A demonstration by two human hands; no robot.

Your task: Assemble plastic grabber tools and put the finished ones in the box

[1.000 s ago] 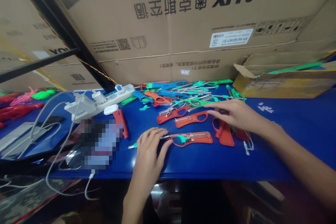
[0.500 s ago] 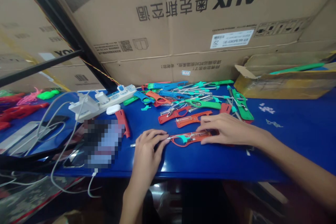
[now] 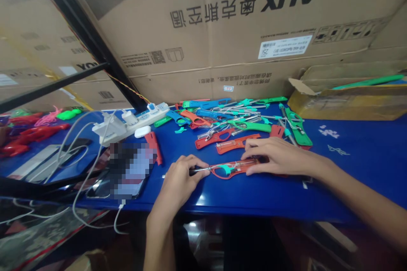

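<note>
A red utility lighter [image 3: 235, 171] lies on the blue table, its casing showing a turquoise trigger [image 3: 227, 169] inside the loop and a clear tank behind it. My left hand [image 3: 178, 180] is closed, thumb and fingers pinching the lighter's metal tube where it meets the casing. The tube's far tip pokes out to the left of the hand. Round the handle end, my right hand [image 3: 272, 157] is closed with thumb and fingers on its two sides. Just beyond lie an orange-red lighter half [image 3: 237, 143] and a red one [image 3: 213, 139].
Behind is a pile of lighter parts [image 3: 235, 112] in several colours. A power strip [image 3: 149, 117], a phone [image 3: 132, 173] and a red casing piece [image 3: 154, 148] lie left. An open carton [image 3: 349, 106] stands right, and a large cardboard box [image 3: 222, 51] walls the back.
My left fingers have shifted slightly along the metal tube at the casing's front. My right hand keeps its hold on the handle. The whole view has moved a little.
</note>
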